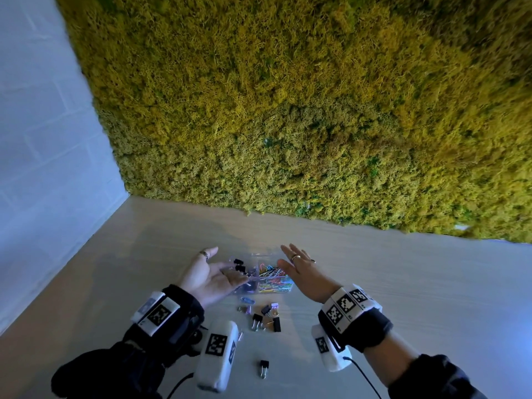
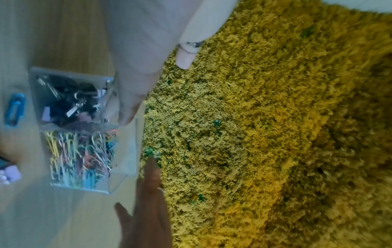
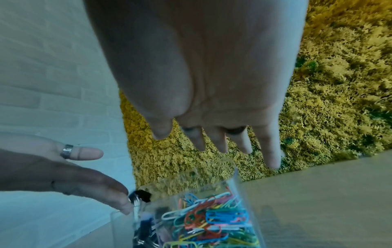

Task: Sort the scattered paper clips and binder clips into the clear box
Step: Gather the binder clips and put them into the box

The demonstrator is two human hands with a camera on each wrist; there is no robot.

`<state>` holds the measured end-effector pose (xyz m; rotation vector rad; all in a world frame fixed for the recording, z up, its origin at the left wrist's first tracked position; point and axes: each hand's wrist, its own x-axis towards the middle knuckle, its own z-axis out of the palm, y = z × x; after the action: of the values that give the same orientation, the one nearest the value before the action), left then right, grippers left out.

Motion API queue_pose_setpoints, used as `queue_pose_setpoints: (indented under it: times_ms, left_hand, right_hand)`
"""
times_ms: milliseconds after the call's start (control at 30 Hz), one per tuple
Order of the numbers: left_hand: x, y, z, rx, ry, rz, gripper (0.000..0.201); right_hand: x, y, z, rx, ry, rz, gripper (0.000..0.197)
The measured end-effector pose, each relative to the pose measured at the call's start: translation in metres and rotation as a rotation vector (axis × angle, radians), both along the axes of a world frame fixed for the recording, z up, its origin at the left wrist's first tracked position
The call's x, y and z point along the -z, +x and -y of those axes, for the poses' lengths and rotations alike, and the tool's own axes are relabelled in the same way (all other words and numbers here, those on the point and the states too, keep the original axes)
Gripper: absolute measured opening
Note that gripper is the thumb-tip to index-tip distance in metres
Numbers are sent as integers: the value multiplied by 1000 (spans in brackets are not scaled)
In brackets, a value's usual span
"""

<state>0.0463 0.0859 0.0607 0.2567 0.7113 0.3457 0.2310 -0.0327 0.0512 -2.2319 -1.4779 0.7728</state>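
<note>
A clear box (image 1: pixel 259 255) stands on the table with two compartments. Black and purple binder clips (image 2: pixel 70 102) fill the left one, coloured paper clips (image 3: pixel 203 223) the right one. My left hand (image 1: pixel 227 266) hovers palm-up over the left compartment with its fingers straight. A black binder clip (image 3: pixel 142 196) sits right at its fingertips; I cannot tell whether they touch. My right hand (image 1: pixel 296 263) is held flat with spread fingers just right of the box and holds nothing. Nearer me lie a blue paper clip (image 1: pixel 247 300), several loose binder clips (image 1: pixel 266 315) and one black binder clip (image 1: pixel 263 367).
The light wooden table (image 1: pixel 388 283) runs back to a yellow-green moss wall (image 1: pixel 288 110). A white brick wall (image 1: pixel 43 168) closes the left side. Bare tabletop lies to the right of the box and behind it.
</note>
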Motion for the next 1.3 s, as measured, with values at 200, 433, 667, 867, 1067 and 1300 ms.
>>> queue_pose_setpoints:
  times_ms: [200,433,667,867,1067,1300]
  left_hand:
    - [1,-19,4,114,311,-97,25]
    - [51,-21,28,989,1431,-926,41]
    - [66,-9,54,958,1447,-762,52]
    - [62,-1,47,1121,1823,-781,65]
    - [66,-7,41,1099,1826,-677,56]
    - [75,-16,54,1210,1881,-789,73]
  right_hand:
    - [9,-8,29,13,370,187,35]
    - [40,-25,34,-208,-335,113,65]
    - [47,-52,31,-292,-242,74,41]
    - [52,-53,44,-330,-218,68,91]
    - [57,-58,58,-368,-177,38,95]
    - [52,-72,60,-356,-248,254,79]
